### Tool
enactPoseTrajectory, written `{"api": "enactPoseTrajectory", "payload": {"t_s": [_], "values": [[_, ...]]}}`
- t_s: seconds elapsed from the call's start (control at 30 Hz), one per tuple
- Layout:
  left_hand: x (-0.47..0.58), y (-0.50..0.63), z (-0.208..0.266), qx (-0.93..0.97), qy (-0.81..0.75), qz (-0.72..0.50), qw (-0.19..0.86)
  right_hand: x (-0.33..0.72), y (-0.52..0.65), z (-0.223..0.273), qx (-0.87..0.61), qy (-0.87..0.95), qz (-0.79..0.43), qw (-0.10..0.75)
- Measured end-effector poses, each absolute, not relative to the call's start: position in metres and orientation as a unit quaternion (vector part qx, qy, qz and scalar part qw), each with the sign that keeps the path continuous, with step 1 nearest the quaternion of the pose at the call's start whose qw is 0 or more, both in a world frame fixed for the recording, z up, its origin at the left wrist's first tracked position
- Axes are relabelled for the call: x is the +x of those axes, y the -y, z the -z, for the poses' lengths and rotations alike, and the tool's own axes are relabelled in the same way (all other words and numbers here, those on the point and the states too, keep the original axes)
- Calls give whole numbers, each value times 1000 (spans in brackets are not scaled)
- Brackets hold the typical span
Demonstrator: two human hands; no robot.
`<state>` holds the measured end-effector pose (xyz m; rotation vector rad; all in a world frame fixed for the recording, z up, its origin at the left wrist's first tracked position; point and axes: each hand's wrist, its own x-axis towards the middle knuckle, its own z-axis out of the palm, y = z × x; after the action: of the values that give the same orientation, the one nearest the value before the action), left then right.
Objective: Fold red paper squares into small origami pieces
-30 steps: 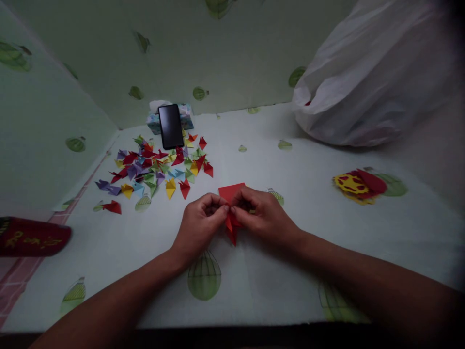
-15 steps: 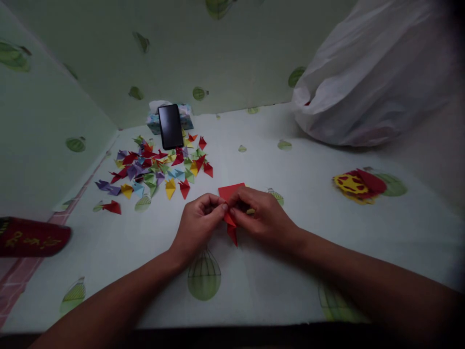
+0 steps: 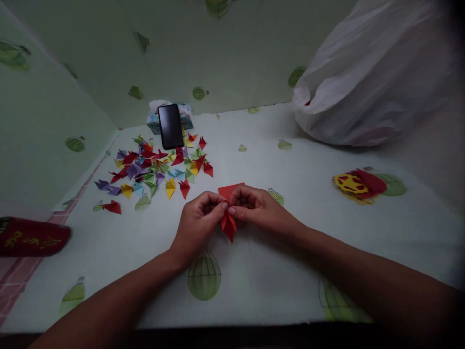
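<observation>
1. Left forearm [image 3: 121, 286] slants in from near left.
2. Right forearm [image 3: 363, 266] slants in from near right.
3. Left hand [image 3: 201, 215] and right hand [image 3: 259, 208] nearly touch, thumbs [image 3: 219, 212] pinching against curled fingers [image 3: 249, 191].

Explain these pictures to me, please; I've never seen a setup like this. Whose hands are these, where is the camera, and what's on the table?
There is no machine here: a person works with two bare hands. Every picture comes from one camera worn on that person's head, looking forward and down, so both forearms reach in from the bottom.

The left hand and right hand meet near the middle, their fingertips pinching a small piece of folded red paper whose point faces the person.

On the table, a colourful pile of folded paper pieces lies to the left. Behind it, a phone leans against a tissue box. To the right are yellow and red cut-outs and a large white plastic bag.
</observation>
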<state>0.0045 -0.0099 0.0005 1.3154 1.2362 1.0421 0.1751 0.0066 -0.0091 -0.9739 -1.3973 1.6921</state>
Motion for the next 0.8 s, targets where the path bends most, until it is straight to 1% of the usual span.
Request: {"api": "enactPoseTrajectory", "payload": {"t_s": [0.13,0.2,0.37,0.6,0.8], "values": [[4,10,1,588,-509,-432,457,176,-6,7,-379,531,-666,363],[4,11,1,598,-505,-430,449,176,-6,6,-380,530,-667,361],[3,11,1,578,-495,-429,487,175,-6,4,-380,528,-663,370],[2,10,3,582,-490,-421,495,172,-3,4,-400,563,-616,379],[3,11,1,567,-493,-415,513,171,-1,3,-396,572,-605,387]]}}
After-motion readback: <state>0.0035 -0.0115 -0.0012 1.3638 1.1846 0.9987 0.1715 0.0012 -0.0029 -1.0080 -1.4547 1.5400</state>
